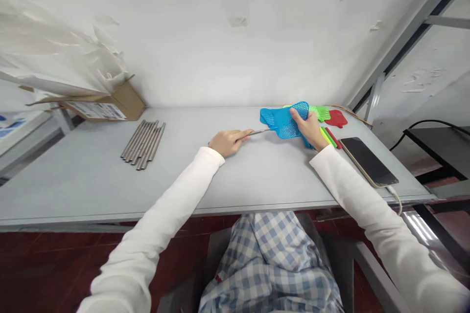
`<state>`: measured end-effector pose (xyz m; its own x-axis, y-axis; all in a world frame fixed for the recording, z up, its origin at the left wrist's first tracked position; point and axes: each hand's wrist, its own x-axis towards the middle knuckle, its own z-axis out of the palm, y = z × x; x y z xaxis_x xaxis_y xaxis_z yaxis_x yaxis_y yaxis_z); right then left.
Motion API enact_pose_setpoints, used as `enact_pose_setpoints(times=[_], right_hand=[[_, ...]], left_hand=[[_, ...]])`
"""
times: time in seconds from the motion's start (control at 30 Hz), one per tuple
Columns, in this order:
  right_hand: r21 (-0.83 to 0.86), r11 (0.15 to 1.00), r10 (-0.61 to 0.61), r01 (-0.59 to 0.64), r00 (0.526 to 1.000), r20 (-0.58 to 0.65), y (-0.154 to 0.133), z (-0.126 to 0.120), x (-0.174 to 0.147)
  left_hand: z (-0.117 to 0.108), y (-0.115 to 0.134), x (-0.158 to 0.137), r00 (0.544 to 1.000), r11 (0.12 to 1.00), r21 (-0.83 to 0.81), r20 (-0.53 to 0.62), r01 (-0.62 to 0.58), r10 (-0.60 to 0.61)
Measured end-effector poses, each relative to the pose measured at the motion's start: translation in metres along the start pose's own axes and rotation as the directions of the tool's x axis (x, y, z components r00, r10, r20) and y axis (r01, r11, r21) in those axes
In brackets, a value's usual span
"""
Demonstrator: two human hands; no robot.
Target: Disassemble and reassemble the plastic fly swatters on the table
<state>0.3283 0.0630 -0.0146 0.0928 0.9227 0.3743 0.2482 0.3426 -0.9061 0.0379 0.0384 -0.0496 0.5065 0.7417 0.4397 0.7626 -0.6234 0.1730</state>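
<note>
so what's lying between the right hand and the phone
In the head view, a yellow stick, a green stick and a red stick lie there.

Bright light across the wall (279,58), dimmer down on the floor (55,264), right sleeve (385,234) stretching toward the corner!

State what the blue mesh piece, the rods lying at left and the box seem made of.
Blue mesh piece: probably plastic, fairly matte; thin, evenly perforated sheet.
Rods: likely metal, satin grey; pale highlights run lengthwise.
Box: apparently cardboard, matte; plain brown wall, folded-out flap.
</note>
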Motion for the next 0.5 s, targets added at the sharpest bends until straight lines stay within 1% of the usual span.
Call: enact_pose_setpoints(times=[0.1, 0.27, 0.37, 0.5], right_hand=[[-0.028, 1.0, -0.004, 0.004, 1.0, 0.004, -0.0044, 0.0015, -0.0028], [-0.03, 0.999, -0.035, 0.036, 0.999, 0.031, -0.0102, 0.0047, -0.0076], [-0.028, 0.999, -0.045, 0.046, 0.998, 0.034, -0.0095, 0.0059, -0.0089], [-0.017, 0.999, -0.037, 0.038, 0.999, 0.03, -0.0081, 0.0061, -0.0091]], left_hand=[[0.0008, -0.0009, 0.0, 0.998, 0.996, 0.054, -0.019, -0.065, 0.066], [0.0029, 0.0011, -0.0003, 0.993, 0.99, 0.083, -0.029, -0.111, 0.114], [0.004, 0.0011, -0.0006, 0.992, 0.989, 0.088, -0.029, -0.123, 0.125], [0.0045, 0.0011, -0.0008, 0.994, 0.993, 0.055, -0.026, -0.103, 0.104]])
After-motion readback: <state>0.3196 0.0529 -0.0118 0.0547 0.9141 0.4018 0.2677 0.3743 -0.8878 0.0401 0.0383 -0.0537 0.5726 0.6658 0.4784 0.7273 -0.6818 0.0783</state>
